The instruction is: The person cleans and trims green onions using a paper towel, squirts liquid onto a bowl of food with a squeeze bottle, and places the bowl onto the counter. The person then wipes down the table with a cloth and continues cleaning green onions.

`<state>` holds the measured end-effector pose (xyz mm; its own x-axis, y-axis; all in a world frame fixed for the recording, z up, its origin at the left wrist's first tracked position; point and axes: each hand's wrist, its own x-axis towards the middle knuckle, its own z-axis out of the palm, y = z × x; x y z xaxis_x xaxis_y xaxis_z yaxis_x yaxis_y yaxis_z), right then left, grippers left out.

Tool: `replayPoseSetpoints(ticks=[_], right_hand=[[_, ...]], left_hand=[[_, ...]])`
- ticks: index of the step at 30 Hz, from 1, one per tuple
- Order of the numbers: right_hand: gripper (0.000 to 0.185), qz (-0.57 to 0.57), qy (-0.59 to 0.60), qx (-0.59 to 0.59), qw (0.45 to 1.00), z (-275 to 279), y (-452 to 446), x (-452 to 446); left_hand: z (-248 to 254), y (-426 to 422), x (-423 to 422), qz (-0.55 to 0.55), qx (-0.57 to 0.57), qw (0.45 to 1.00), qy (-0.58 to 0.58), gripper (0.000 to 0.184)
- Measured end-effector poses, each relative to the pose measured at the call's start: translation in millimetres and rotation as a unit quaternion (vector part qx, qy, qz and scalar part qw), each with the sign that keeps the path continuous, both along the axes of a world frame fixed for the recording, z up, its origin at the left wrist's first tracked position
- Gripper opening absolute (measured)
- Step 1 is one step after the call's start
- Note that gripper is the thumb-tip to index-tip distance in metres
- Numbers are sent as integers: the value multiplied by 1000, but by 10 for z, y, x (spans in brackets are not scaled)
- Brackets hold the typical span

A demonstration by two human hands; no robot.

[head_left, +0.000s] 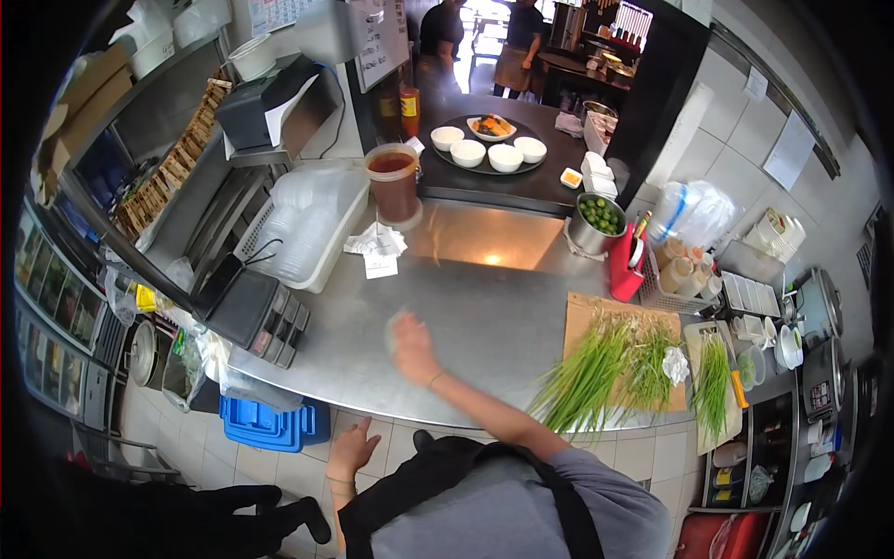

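Note:
My right hand [411, 350] is over the middle of the steel counter [466, 326], smeared by motion. A pale edge shows along its left side, but I cannot make out whether it is a thing in the hand. Below the counter's front edge hangs my left hand [352, 451], with nothing in it and its fingers apart. Crumpled paper slips [377, 244] lie beyond my right hand. Long green spring onions [596, 368] rest on a brown board [579, 321] to the right. Another bunch [711, 377] lies beside an orange-handled knife [738, 389].
On the left stand a black drawer organiser [256, 312] and a white basket [326, 252] of plastic containers. A tub of red-brown liquid [393, 186] and a pot of green limes [597, 220] stand behind. A blue bin [261, 424] sits below. A person's dark-clothed legs [251, 512] are at lower left.

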<state>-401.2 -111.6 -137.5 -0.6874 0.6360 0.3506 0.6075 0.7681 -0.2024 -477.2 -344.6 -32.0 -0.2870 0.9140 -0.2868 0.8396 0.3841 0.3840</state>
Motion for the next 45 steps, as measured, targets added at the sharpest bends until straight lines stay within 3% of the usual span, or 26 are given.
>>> replayPoseSetpoints(ticks=[3, 5, 6, 7, 8, 9, 11, 12, 14, 15, 16, 17, 20, 22, 23, 27, 28, 30, 32, 35, 36, 38, 39, 40, 43, 45], right_hand=[[48, 249, 87, 11, 964, 48, -726, -381], [41, 471, 247, -116, 839, -33, -931, -437], [39, 465, 27, -296, 834, 275, -955, -378], [37, 419, -193, -452, 763, 602, -923, -234], [36, 434, -75, -491, 751, 538, -840, -136], [35, 446, 41, -519, 728, 443, -740, -16], [24, 249, 194, -507, 802, 432, -347, 361], [23, 107, 209, -569, 788, 645, -60, 588], [27, -89, 344, -375, 856, 703, 638, 988], [29, -215, 384, -358, 823, 805, 964, 1146], [31, -214, 422, -240, 848, 570, 1376, 1347], [36, -331, 273, -104, 897, 471, 1687, 1489], [43, -469, 92, 119, 871, -9, 2039, 1298], [49, -308, 168, -9, 936, 70, 1883, 854], [52, -224, 131, -26, 965, 196, 1553, 609], [46, 95, 81, -11, 992, 275, 134, -16], [37, 180, 150, -87, 968, 21, -171, -62], [32, 285, 109, -348, 886, 123, -742, 126], [26, 355, 24, -486, 798, 304, -957, 485], [28, 244, 220, -553, 766, 203, -952, 971], [29, 203, 284, -628, 696, 393, -908, 1164], [29, 53, 248, -630, 734, 719, -704, 1575], [26, -5, 275, -670, 690, 1014, -612, 1804], [23, -61, 300, -704, 641, 1226, -583, 2015], [28, 0, 572, -609, 549, 1162, -618, 2467], [34, 31, 479, -366, 797, 1365, -657, 2708]], left_hand=[[225, 162, -22, -29, -1, 1000, 5, 45], [467, 367, -43, -58, 13, 998, 6, 43], [575, 465, -67, -60, 3, 998, 14, 42], [653, 540, -121, -63, -6, 998, 22, 40], [681, 573, -197, -77, 134, 985, -78, 35], [700, 653, -229, -107, 294, 946, -80, 30], [854, 705, -263, -51, 296, 953, -49, 28], [871, 708, -290, -34, 304, 950, -58, 24], [856, 706, -340, -33, 308, 949, -59, 21], [821, 692, -367, -39, 302, 951, -56, 20], [813, 664, -385, -51, 290, 954, -46, 21], [777, 630, -396, -61, 292, 953, -42, 21], [591, 541, -372, -61, 306, 950, -27, 23], [330, 505, -355, -52, 304, 951, -2, 26], [289, 512, -309, -48, 299, 953, 25, 26], [195, 581, -174, -51, 275, 959, 44, 34], [241, 630, -124, -58, 283, 956, 46, 34], [318, 727, -21, -77, 294, 951, 57, 36], [376, 828, 80, -102, 299, 946, 77, 37], [426, 916, 318, -94, 331, 939, 10, 37], [409, 935, 418, -104, 359, 928, -9, 39], [252, 951, 680, -61, 307, 920, -238, 37], [163, 944, 809, -36, 271, 898, -344, 36], [68, 936, 1024, -1, 220, 847, -484, 35], [435, 863, 1844, 153, 58, 647, -745, 38], [708, 874, 2305, 150, 14, 552, -820, 42]])
